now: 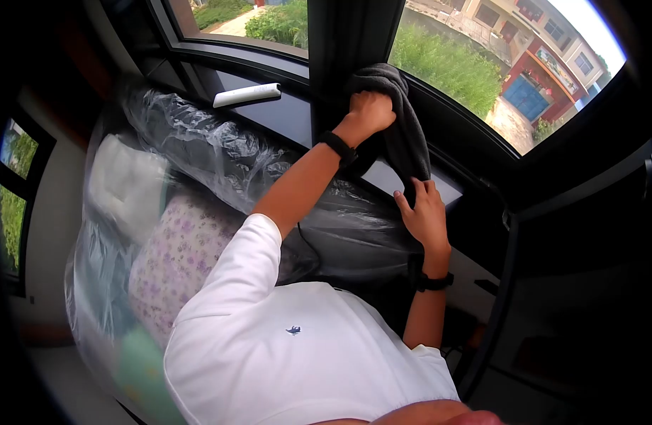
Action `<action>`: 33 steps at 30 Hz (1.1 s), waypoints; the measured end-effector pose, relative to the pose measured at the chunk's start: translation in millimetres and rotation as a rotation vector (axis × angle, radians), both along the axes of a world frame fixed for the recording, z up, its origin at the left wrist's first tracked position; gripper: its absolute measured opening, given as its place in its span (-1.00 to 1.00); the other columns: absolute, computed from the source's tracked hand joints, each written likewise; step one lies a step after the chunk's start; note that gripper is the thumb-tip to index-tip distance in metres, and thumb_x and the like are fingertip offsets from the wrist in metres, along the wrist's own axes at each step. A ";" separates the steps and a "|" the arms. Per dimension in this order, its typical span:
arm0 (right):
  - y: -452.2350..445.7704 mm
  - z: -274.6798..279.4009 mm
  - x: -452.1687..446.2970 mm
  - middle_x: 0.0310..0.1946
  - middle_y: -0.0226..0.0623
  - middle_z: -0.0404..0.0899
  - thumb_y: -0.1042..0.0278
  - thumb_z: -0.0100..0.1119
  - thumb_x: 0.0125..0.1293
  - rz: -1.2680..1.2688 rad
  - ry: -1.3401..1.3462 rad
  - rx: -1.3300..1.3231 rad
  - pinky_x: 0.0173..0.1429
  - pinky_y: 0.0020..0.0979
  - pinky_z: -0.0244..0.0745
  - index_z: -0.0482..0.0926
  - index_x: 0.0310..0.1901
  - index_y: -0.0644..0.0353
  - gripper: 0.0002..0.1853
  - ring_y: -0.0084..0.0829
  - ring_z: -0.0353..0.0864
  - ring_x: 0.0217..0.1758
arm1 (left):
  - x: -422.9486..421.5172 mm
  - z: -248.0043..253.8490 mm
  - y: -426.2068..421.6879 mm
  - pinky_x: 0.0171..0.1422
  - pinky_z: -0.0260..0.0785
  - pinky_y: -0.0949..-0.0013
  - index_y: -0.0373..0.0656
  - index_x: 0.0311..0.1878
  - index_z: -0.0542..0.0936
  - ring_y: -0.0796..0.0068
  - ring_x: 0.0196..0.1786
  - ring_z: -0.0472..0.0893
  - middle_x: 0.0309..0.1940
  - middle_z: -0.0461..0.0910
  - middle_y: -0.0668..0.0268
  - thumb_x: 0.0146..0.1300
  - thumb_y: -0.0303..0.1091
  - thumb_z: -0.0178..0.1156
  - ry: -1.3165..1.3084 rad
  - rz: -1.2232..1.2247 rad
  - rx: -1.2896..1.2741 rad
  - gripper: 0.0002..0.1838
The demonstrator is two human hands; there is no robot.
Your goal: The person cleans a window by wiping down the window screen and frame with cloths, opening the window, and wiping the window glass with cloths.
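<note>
A dark grey cloth point(409, 131) is bunched over the black window frame and hangs down over the sill. My left hand point(372, 112) is closed in a fist on its upper part, near the post between the two windows. Lower and to the right, my right hand point(426, 216) holds the cloth's lower end, which runs in between the thumb and the fingers. Both wrists wear black bands. To the left of my left hand, a white elongated object point(246, 94) lies on the sill point(280, 117).
Clear plastic sheeting point(227, 152) covers the surface below the sill, with a floral cloth point(184, 248) and a white cushion-like item point(130, 185) beneath it. A thin black cable point(310, 248) runs near my body. Dark panels stand at the right.
</note>
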State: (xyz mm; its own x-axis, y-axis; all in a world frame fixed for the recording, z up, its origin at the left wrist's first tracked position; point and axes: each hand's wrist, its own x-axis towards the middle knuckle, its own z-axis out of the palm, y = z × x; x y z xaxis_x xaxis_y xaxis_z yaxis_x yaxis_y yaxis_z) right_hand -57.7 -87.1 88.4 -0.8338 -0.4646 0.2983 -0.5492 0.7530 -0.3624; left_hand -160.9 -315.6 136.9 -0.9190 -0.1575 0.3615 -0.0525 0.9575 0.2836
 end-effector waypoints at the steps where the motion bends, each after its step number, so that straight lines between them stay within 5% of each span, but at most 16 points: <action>1: -6.0 -2.5 -4.7 -0.06 -0.07 0.53 0.04 0.26 0.33 0.031 0.060 0.001 -0.04 -0.16 0.52 0.51 0.23 0.31 -0.42 -0.09 0.60 -0.05 | -0.2 1.2 -0.4 -0.03 0.58 0.10 -0.13 -0.24 0.75 0.10 -0.15 0.75 -0.22 0.74 0.06 0.08 -0.27 0.24 0.046 0.019 -0.051 -0.77; 10: -30.0 -0.9 -6.0 -0.19 -0.06 0.62 -0.01 0.17 0.39 -0.058 0.005 0.050 -0.16 -0.15 0.59 0.52 0.22 0.23 -0.46 -0.03 0.69 -0.24 | 16.4 -12.0 -16.1 0.11 0.53 0.04 -0.18 -0.13 0.73 -0.01 -0.02 0.71 -0.06 0.70 -0.02 0.14 -0.23 0.15 -0.283 0.066 -0.026 -0.67; 11: -25.6 -1.1 -1.9 -0.20 -0.07 0.63 -0.01 0.17 0.39 -0.040 0.008 0.025 -0.18 -0.15 0.60 0.54 0.21 0.22 -0.48 -0.04 0.70 -0.26 | 25.0 -20.0 -20.6 0.15 0.46 0.07 -0.09 -0.07 0.75 0.12 0.08 0.69 0.00 0.70 0.05 0.20 -0.22 0.14 -0.317 0.099 -0.077 -0.67; 17: -32.7 -2.9 4.8 -0.24 -0.12 0.66 -0.01 0.16 0.39 -0.005 0.063 0.037 -0.24 -0.17 0.60 0.55 0.19 0.24 -0.48 -0.06 0.71 -0.31 | 64.7 -11.7 -41.4 0.22 0.42 0.01 -0.29 -0.09 0.71 -0.01 0.11 0.64 -0.03 0.67 -0.11 0.18 -0.16 0.19 -0.317 0.089 -0.108 -0.60; 21: -54.3 -3.2 -1.5 -0.29 -0.13 0.67 -0.06 0.17 0.38 0.006 0.070 0.092 -0.31 -0.17 0.59 0.54 0.20 0.27 -0.43 -0.08 0.71 -0.37 | 38.5 -26.7 -38.8 0.35 0.31 -0.07 -0.44 -0.22 0.66 -0.28 -0.01 0.59 -0.15 0.66 -0.18 0.18 -0.15 0.26 0.061 -0.114 0.286 -0.58; 24: -69.0 -5.7 -7.8 -0.31 -0.13 0.67 -0.09 0.17 0.36 0.056 0.080 0.103 -0.35 -0.17 0.59 0.51 0.24 0.29 -0.37 -0.09 0.70 -0.40 | 16.2 -29.3 -27.2 0.30 0.36 -0.03 -0.41 -0.25 0.67 -0.25 0.08 0.56 -0.11 0.65 -0.19 0.16 -0.17 0.26 0.236 -0.147 0.159 -0.61; 26: -76.6 -7.6 -7.4 -0.31 -0.13 0.67 -0.10 0.17 0.36 0.078 0.084 0.109 -0.35 -0.18 0.59 0.49 0.26 0.30 -0.35 -0.09 0.71 -0.40 | 7.0 -20.5 -23.1 0.37 0.27 0.01 -0.33 -0.18 0.71 -0.11 0.21 0.51 0.02 0.62 -0.15 0.18 -0.08 0.21 -0.059 -0.047 -0.091 -0.57; 30: -82.4 -6.9 -7.3 -0.31 -0.12 0.66 -0.12 0.17 0.36 0.094 0.092 0.101 -0.35 -0.18 0.59 0.45 0.30 0.32 -0.31 -0.08 0.70 -0.40 | 1.6 -15.6 -5.3 0.49 -0.05 0.01 -0.17 0.00 0.74 0.13 0.29 0.48 0.12 0.63 0.02 0.23 0.10 0.08 -0.071 0.172 -0.414 -0.44; 33: -85.2 -4.4 -8.1 -0.30 -0.10 0.65 -0.12 0.17 0.35 0.097 0.067 0.109 -0.34 -0.17 0.59 0.44 0.31 0.32 -0.30 -0.07 0.70 -0.40 | -3.0 -8.5 -8.2 0.47 -0.01 0.01 -0.17 0.02 0.73 0.13 0.27 0.50 0.10 0.64 0.04 0.24 0.09 0.08 -0.092 0.198 -0.475 -0.45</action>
State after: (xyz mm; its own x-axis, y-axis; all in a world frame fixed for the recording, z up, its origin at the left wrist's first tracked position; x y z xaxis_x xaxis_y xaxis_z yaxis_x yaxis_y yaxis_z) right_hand -65.8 -172.3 84.0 -0.7633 -0.5747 0.2951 -0.6416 0.7281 -0.2414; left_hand -163.8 -323.9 128.4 -0.9194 -0.1701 0.3547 -0.2502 0.9486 -0.1938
